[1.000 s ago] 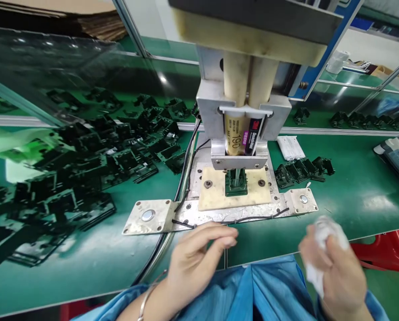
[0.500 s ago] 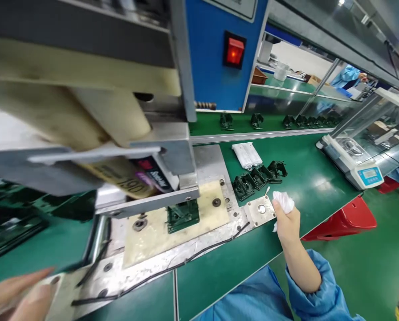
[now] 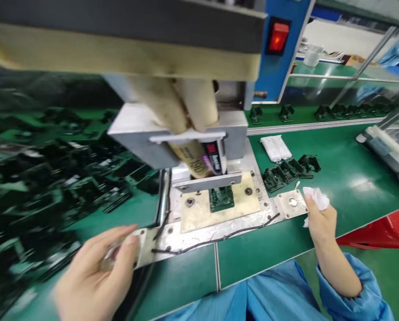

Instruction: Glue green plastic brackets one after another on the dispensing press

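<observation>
Left hand point(image 3: 95, 272): my fingers lie spread and loosely curled over the left button plate point(image 3: 142, 247) at lower left of the frame; I hold nothing, and the blur hides whether a fingertip touches the button.
Right hand point(image 3: 319, 218): closed around a crumpled white wipe point(image 3: 316, 198), thumb side resting at the edge of the right button plate point(image 3: 291, 203), right of centre.
Work piece: a dark green part point(image 3: 221, 199) sits in the cream fixture block point(image 3: 219, 207) at centre frame, directly beneath the glue cartridge point(image 3: 202, 158) of the press point(image 3: 179, 133).
Step in hand: I judge this the start position, one hand at each button with the part loaded under the nozzle.
Next move: it would call for both hands kept outside the block, pressing down on the two plates together.
Edges: the bench edge point(image 3: 269, 267) runs just in front of my blue sleeves; a black cable point(image 3: 219, 238) crosses the metal base between the plates.
Open room: bare green mat lies right of my right hand; finished parts point(image 3: 288, 168) stand just behind it, and loose parts point(image 3: 52, 178) crowd the left of the frame.
</observation>
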The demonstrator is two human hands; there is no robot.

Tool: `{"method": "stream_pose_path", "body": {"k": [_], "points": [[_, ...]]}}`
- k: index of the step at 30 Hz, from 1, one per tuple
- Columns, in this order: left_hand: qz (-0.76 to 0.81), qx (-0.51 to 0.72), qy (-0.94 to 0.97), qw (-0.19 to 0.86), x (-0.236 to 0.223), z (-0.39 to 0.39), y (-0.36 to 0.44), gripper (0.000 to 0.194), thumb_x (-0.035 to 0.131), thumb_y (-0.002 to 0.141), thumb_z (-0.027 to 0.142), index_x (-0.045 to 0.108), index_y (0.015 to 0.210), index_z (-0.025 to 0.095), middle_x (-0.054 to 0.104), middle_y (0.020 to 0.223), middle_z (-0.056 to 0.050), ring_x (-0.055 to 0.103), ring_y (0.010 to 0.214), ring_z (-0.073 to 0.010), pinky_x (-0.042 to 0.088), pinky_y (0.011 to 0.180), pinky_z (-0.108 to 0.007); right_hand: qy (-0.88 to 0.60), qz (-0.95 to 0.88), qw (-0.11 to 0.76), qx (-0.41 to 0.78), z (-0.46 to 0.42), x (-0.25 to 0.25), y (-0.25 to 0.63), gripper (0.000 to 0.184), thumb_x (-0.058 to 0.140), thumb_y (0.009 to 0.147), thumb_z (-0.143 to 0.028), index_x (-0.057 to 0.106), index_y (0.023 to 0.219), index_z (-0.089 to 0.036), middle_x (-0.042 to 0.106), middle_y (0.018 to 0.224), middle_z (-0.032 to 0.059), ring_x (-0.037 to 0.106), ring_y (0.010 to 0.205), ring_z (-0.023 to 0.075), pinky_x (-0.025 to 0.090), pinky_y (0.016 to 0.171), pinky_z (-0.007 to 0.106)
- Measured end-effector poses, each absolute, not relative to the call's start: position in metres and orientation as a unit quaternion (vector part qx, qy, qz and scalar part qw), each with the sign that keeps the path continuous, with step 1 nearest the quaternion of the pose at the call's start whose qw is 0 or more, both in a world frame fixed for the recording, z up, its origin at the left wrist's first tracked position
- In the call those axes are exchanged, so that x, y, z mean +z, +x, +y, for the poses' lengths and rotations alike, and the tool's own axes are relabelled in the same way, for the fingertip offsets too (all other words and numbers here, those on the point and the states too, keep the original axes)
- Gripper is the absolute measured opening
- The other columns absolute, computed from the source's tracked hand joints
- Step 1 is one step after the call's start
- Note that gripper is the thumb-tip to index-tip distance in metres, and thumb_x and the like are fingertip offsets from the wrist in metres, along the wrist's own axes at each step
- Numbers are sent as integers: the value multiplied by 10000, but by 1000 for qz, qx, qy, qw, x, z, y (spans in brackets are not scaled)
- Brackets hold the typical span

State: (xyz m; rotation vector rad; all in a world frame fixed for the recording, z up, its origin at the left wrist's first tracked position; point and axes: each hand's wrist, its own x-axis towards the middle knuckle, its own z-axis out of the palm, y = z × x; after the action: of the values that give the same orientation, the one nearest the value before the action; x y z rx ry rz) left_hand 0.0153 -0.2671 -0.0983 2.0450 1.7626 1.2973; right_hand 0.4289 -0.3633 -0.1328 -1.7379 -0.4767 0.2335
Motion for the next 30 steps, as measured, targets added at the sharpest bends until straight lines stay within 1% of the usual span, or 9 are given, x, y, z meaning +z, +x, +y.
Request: {"method": "stream_pose_path", "body": {"k": [2, 8, 12, 17, 20, 23, 27, 30], "points": [[589, 417, 689, 63, -100, -268, 13, 111, 699, 836, 292, 749, 894, 212, 755, 932, -29, 709, 837, -230, 539, 775, -318, -756, -203, 616, 92, -365, -135, 430, 535, 828, 675, -578, 796, 935, -112, 770, 971, 151, 712, 967, 353, 546, 878, 491], [591, 407, 690, 94, -97, -270, 17, 106, 690, 863, 223, 744, 935, 168, 750, 968, -59, 711, 908, -227, 562, 848, -328, -752, -222, 616, 81, -368, -137, 432, 540, 831, 708, -569, 787, 979, -103, 760, 1013, 146, 711, 978, 346, 552, 883, 491], [581, 422, 690, 89, -97, -272, 18, 112, 674, 875, 216, 740, 931, 146, 744, 960, -80, 704, 909, -226, 554, 847, -335, -747, -232, 618, 77, -368, -135, 432, 538, 835, 717, -569, 787, 992, -109, 761, 947, 117, 718, 947, 332, 562, 892, 485], [579, 426, 690, 86, -97, -271, 20, 139, 660, 880, 246, 741, 926, 144, 745, 956, -91, 703, 898, -231, 552, 834, -350, -746, -232, 619, 75, -368, -135, 431, 533, 847, 712, -565, 787, 975, -105, 749, 899, 103, 718, 893, 312, 581, 821, 440], [582, 427, 687, 84, -97, -271, 22, 147, 661, 875, 264, 742, 920, 149, 747, 952, -88, 705, 887, -231, 554, 834, -355, -748, -228, 618, 86, -369, -138, 432, 511, 852, 727, -552, 782, 967, -106, 748, 925, 104, 715, 863, 293, 583, 771, 408], [581, 428, 687, 81, -98, -271, 23, 159, 655, 875, 281, 744, 917, 157, 747, 943, -78, 704, 882, -226, 555, 829, -348, -742, -227, 622, 99, -370, -140, 434, 494, 859, 728, -547, 775, 955, -116, 747, 981, 105, 713, 868, 278, 582, 775, 391], [590, 419, 684, 91, -97, -272, 23, 169, 639, 886, 311, 731, 914, 173, 746, 946, -64, 700, 889, -219, 553, 823, -334, -731, -227, 633, 114, -371, -141, 434, 501, 868, 711, -557, 770, 933, -119, 744, 983, 109, 713, 873, 275, 587, 782, 392], [602, 390, 690, 100, -88, -274, 22, 211, 634, 887, 375, 731, 928, 192, 749, 985, -67, 703, 930, -236, 550, 861, -356, -729, -224, 636, 116, -371, -140, 433, 500, 874, 705, -558, 771, 919, -118, 746, 987, 110, 711, 866, 270, 588, 784, 388]]}}
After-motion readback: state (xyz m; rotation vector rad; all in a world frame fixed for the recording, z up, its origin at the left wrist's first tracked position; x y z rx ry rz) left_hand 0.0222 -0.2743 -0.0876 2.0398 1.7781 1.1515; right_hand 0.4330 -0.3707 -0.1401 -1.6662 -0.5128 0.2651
